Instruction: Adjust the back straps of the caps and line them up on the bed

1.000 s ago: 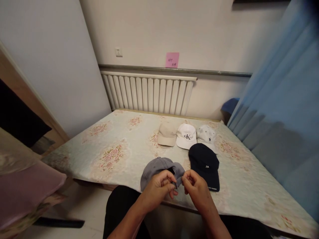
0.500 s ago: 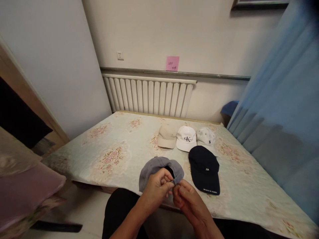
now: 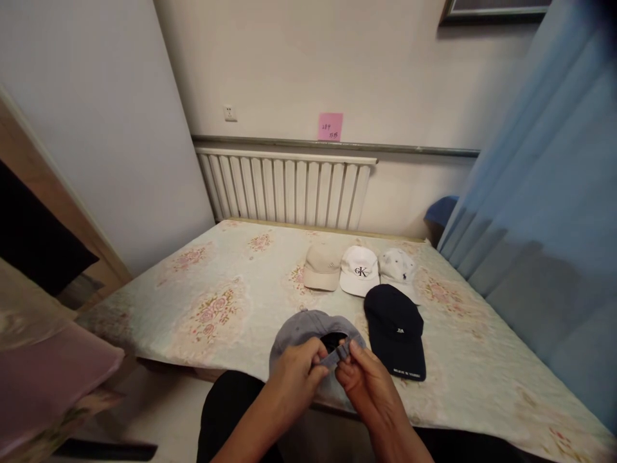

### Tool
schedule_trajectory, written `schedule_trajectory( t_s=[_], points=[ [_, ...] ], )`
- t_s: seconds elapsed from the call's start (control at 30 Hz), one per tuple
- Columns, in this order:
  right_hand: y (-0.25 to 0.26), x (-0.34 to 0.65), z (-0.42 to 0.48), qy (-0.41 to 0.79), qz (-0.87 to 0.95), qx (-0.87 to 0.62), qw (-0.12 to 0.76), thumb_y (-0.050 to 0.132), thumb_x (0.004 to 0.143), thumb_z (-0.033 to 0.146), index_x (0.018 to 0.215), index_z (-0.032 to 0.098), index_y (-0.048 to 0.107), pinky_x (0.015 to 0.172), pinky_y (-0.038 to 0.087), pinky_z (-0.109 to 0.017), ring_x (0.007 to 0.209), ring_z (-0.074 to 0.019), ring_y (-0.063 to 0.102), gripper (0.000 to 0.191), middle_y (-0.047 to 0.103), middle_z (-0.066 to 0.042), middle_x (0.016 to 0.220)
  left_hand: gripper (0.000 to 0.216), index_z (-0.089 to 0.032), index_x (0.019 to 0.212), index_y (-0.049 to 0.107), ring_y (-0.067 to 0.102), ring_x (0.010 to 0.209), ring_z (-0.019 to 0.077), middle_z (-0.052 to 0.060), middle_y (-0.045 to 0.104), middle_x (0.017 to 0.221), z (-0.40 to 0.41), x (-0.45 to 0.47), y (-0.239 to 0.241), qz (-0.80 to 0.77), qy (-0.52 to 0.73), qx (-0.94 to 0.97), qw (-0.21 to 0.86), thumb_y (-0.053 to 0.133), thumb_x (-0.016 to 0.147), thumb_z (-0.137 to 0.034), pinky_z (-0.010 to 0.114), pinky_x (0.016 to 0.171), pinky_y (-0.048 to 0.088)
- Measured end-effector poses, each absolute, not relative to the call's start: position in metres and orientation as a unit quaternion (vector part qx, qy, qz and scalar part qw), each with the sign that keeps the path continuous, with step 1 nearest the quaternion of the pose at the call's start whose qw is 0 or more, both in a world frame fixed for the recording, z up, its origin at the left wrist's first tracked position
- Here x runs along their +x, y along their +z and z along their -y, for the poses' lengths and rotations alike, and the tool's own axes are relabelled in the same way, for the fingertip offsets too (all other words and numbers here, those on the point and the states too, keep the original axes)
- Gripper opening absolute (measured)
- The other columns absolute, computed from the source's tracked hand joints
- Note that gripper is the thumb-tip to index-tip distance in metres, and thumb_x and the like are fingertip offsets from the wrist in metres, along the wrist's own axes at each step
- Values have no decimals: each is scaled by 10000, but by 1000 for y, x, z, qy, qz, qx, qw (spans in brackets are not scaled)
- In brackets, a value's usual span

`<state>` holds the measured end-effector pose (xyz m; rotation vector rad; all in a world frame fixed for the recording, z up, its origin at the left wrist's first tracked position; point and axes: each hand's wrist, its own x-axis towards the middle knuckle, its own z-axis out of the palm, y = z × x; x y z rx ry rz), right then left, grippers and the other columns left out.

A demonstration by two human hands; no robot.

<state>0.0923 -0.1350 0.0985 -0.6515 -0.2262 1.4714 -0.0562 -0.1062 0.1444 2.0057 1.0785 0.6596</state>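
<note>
A grey cap [image 3: 301,328] lies at the near edge of a bed with a floral cover [image 3: 216,302], its back opening turned toward me. My left hand [image 3: 296,376] and my right hand [image 3: 361,379] both pinch the grey strap [image 3: 334,357] at the back of that cap, fingers closed on it. A navy cap [image 3: 395,328] rests just to the right of the grey one.
Farther back on the bed stand a beige cap [image 3: 322,266], a white cap with a black logo [image 3: 359,270] and a white patterned cap [image 3: 399,267]. A white radiator [image 3: 286,186] runs along the wall. A blue curtain [image 3: 544,212] hangs at right, a pink cushion [image 3: 43,379] at left.
My hands came together and now hold the strap stretched between them. The view has tilted slightly.
</note>
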Motion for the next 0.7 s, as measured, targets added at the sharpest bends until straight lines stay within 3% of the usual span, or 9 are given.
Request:
schedule_trajectory(
  t_s=[0.27,0.5,0.7],
  points=[
    [107,85,135,609,109,-318,718,790,653,239,720,152,628,482,411,-176,551,-60,489,197,625,3,715,104,-205,810,563,524,706,162,-12,574,730,106,-69,153,-407,271,799,349,487,754,-160,275,641,323],
    [106,84,134,600,85,-320,728,789,640,223,629,168,569,453,387,-180,505,-62,456,228,538,43,576,109,-210,807,572,510,703,150,-26,545,702,104,-69,151,-402,271,779,397,498,742,-162,249,624,332],
    [107,86,134,622,82,-316,712,763,684,282,638,178,549,455,373,-188,486,-63,446,242,507,50,545,88,-199,790,581,529,695,155,-18,576,715,101,-68,142,-420,293,777,366,505,751,-175,256,638,351]
  ],
)
